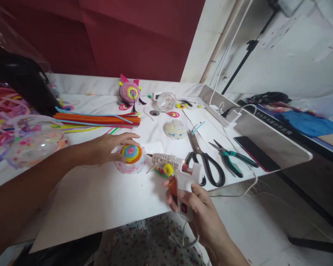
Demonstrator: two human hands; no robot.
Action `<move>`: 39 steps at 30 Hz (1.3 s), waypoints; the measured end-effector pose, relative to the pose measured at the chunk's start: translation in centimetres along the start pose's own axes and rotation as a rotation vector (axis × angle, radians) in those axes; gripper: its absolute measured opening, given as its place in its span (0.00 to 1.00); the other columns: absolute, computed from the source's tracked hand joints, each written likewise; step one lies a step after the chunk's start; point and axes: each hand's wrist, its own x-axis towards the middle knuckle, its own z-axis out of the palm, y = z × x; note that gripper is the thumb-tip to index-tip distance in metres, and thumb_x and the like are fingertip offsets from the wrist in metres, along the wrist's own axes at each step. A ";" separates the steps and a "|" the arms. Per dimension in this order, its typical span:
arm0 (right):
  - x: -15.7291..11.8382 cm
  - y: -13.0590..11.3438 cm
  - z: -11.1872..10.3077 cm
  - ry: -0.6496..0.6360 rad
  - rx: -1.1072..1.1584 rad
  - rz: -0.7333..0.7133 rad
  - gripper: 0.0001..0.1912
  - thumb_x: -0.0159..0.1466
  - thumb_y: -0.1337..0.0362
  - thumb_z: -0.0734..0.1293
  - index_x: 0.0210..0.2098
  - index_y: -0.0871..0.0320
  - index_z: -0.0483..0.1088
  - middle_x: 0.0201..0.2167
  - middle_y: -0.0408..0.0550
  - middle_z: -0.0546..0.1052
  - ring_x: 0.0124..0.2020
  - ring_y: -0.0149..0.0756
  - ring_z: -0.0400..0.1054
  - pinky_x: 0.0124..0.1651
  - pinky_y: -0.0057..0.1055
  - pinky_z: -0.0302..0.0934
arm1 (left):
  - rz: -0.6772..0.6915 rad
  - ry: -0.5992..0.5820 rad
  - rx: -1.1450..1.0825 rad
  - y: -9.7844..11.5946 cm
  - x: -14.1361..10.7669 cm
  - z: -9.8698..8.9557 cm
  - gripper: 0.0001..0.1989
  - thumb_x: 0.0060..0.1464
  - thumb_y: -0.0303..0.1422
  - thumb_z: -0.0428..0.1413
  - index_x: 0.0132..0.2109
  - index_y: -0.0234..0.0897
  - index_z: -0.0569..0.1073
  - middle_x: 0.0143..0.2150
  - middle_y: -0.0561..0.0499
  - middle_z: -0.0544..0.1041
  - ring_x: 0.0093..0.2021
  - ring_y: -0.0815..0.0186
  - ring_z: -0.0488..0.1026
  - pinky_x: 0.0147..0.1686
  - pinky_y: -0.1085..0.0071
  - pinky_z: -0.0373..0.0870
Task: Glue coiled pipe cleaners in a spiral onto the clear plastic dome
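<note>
**Glue gun [191, 181] meets ball [130, 168] at the table [100, 101]**

And here we are, both hands busy! The left hand [107, 147] reaches in across the table, thumb near the coil [131, 153] on top, fingers over the far side: it's pinching the ball from the left. The ball sits near the front edge, a clear speckled shell topped with rings of pink, blue, yellow and orange.

Over on the right, the right hand [199, 203] is wrapped round the glue gun's handle, fingers by the orange trigger [172, 186]. The nozzle [150, 155] points straight at the ball's right side, just beside it; whether they touch, I can't tell from here.

Beyond the gun lie the scissors [197, 147], then the pliers [226, 162], jaws apart, then a dark phone [252, 153]. A speckled dome [175, 130] rests behind the ball. Further back, look at that pink figure [130, 93] with pointed ears, and to its left, a bundle of orange stems [97, 119]!
</note>
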 end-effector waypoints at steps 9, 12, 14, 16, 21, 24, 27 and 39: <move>0.3 -0.4 1.5 0.016 -0.001 0.045 0.14 0.63 0.54 0.73 0.39 0.60 0.81 0.25 0.45 0.77 0.25 0.33 0.62 0.34 0.32 0.52 | 0.027 0.008 -0.019 -0.2 -0.1 0.1 0.40 0.62 0.61 0.56 0.73 0.49 0.62 0.66 0.47 0.81 0.61 0.47 0.80 0.63 0.56 0.73; 0.3 -0.3 1.6 0.020 -0.021 0.031 0.14 0.64 0.53 0.72 0.39 0.59 0.81 0.26 0.45 0.77 0.26 0.33 0.62 0.34 0.32 0.52 | 0.027 0.010 -0.012 0.0 0.0 0.1 0.42 0.61 0.62 0.56 0.73 0.47 0.63 0.66 0.45 0.81 0.61 0.46 0.79 0.63 0.55 0.73; 0.4 -0.3 1.7 0.022 -0.025 0.027 0.14 0.65 0.53 0.72 0.38 0.59 0.80 0.26 0.46 0.77 0.26 0.33 0.62 0.34 0.32 0.53 | 0.019 0.009 -0.013 0.1 0.0 0.1 0.43 0.59 0.63 0.56 0.73 0.47 0.63 0.66 0.45 0.81 0.61 0.45 0.79 0.62 0.55 0.74; 0.4 -0.1 1.6 0.019 -0.023 0.031 0.15 0.64 0.53 0.72 0.38 0.59 0.80 0.26 0.46 0.77 0.26 0.33 0.62 0.34 0.32 0.53 | 0.004 0.012 -0.012 0.1 0.1 0.1 0.43 0.59 0.64 0.56 0.73 0.48 0.64 0.65 0.46 0.81 0.61 0.44 0.80 0.60 0.56 0.75; 0.8 0.6 1.3 -0.022 -0.020 0.023 0.16 0.65 0.51 0.71 0.37 0.59 0.80 0.26 0.45 0.77 0.26 0.33 0.63 0.34 0.32 0.54 | 0.011 0.021 -0.009 -0.2 0.0 0.1 0.43 0.59 0.64 0.56 0.73 0.48 0.65 0.65 0.47 0.82 0.62 0.44 0.79 0.58 0.57 0.77; 1.0 1.0 1.2 -0.053 -0.031 0.015 0.18 0.66 0.50 0.70 0.36 0.59 0.80 0.26 0.45 0.76 0.26 0.33 0.63 0.34 0.32 0.55 | 0.011 0.020 -0.010 -0.2 0.0 0.1 0.44 0.59 0.65 0.56 0.73 0.48 0.64 0.65 0.46 0.81 0.62 0.45 0.79 0.61 0.57 0.75; 0.9 1.0 1.1 -0.028 -0.057 0.040 0.18 0.66 0.50 0.71 0.35 0.59 0.79 0.26 0.45 0.76 0.27 0.34 0.64 0.33 0.31 0.55 | -0.002 0.009 -0.013 0.1 -0.1 0.0 0.43 0.59 0.65 0.56 0.73 0.49 0.64 0.65 0.46 0.81 0.62 0.45 0.79 0.63 0.55 0.74; 0.1 0.9 0.9 -0.008 -0.160 0.051 0.21 0.67 0.46 0.70 0.33 0.59 0.78 0.25 0.44 0.74 0.27 0.33 0.65 0.33 0.30 0.57 | -0.026 0.022 -0.007 -0.3 -0.1 0.2 0.42 0.59 0.63 0.58 0.73 0.50 0.64 0.66 0.46 0.80 0.63 0.44 0.78 0.61 0.55 0.74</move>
